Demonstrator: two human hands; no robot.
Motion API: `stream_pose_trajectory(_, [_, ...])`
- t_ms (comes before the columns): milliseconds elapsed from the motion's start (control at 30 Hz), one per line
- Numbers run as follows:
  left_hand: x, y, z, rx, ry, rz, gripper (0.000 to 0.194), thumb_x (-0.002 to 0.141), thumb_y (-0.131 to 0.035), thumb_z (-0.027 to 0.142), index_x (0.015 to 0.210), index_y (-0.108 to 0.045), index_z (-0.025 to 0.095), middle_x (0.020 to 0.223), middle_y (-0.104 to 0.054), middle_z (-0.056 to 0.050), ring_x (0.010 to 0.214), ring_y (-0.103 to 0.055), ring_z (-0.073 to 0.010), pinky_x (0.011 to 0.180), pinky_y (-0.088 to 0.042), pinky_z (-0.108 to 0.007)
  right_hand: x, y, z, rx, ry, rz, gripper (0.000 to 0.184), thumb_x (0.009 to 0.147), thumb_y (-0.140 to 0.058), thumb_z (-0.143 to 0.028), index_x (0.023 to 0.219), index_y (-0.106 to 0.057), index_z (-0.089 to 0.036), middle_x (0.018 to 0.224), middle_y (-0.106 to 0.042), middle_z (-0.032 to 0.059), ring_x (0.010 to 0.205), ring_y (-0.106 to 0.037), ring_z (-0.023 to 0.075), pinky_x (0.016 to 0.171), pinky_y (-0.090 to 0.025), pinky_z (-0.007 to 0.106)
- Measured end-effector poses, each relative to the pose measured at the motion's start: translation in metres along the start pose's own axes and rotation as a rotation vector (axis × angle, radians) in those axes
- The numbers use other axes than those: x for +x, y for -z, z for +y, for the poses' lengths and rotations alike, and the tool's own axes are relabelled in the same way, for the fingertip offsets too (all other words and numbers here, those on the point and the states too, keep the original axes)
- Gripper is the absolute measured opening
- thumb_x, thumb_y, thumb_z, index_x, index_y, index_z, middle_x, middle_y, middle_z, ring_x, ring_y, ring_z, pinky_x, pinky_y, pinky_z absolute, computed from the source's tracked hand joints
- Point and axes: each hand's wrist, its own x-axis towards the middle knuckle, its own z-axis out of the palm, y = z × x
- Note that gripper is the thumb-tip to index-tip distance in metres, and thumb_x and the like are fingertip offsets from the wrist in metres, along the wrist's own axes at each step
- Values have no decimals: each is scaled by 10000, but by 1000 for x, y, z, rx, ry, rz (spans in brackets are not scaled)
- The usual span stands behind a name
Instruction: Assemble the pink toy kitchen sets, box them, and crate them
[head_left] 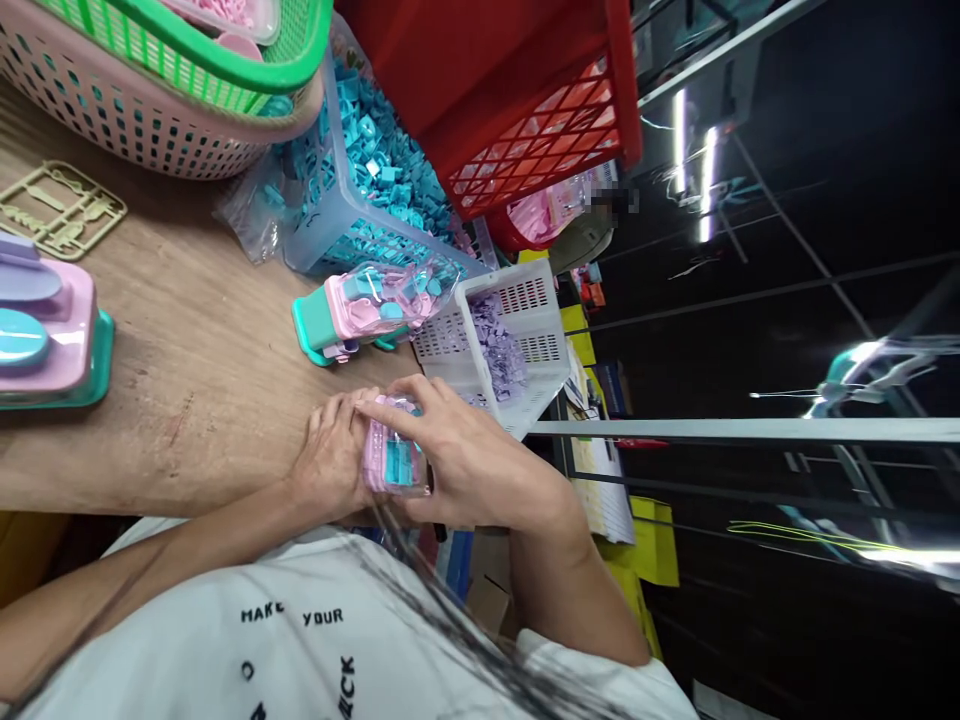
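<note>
Near the table's front edge, a small pink-and-blue toy piece under clear plastic (pixel 399 458) is gripped between both hands. My right hand (pixel 469 455) curves over it from the right, with thumb and fingers around its ends. Against its left side presses my left hand (pixel 330 455), its fingers close together and partly hidden by the toy piece. Just beyond the hands lies a teal-and-pink toy (pixel 337 310) topped with small pink and blue parts in clear plastic. Another pink-and-teal toy with purple and blue pieces (pixel 71 340) stands at the left edge.
A white basket of purple parts (pixel 551 350) stands right of the hands. Behind are a clear bin of blue parts (pixel 390 165), a red crate (pixel 480 100) and stacked green and pink baskets (pixel 172 130). A beige plastic frame of parts (pixel 71 207) lies on the wooden table (pixel 187 400).
</note>
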Motion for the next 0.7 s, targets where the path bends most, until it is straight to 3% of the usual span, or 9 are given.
stream_pose_trajectory(167, [1,2,-2,5,-16,-31,972,710,-747,634,1461,-394,127,1453,-504,-223,1292,-483,-394,1068,-380,-548,-6,-8,7,75,-26,-18,964,683,-813,-244,1550,-392,-270,1410,-454,156,1283,-495,364,1080,-477,593])
stream_pose_trajectory(300, [3,1,-9,32,-31,-50,1111,661,-783,671,1521,-307,153,1485,-460,-228,1343,-442,-413,1093,-361,-560,-14,-28,23,177,-13,60,1036,721,-849,-368,1588,-310,-192,1488,-363,201,1431,-377,385,1182,-360,620])
stream_pose_trajectory(400, [4,0,-13,49,-74,-31,1129,676,-781,661,1542,-260,157,1473,-458,-228,1349,-445,-408,1097,-374,-553,-17,-48,35,276,47,216,1026,750,-844,-464,1585,-313,-194,1519,-336,200,1482,-324,367,1211,-326,587])
stream_pose_trajectory(533, [6,1,-20,101,-149,28,1043,739,-737,643,1542,-250,190,1454,-471,-204,1336,-474,-394,1106,-402,-564,-15,-88,49,405,133,541,1042,674,-854,-605,1536,-383,-257,1497,-378,151,1425,-421,330,1205,-356,537])
stream_pose_trajectory(700, [24,-1,-39,201,-272,38,1163,730,-760,617,1597,-111,194,1478,-434,-230,1349,-480,-433,1086,-453,-633,9,-138,66,480,-153,698,1221,527,-864,-742,1514,-365,-223,1563,-322,209,1477,-363,383,1180,-397,555])
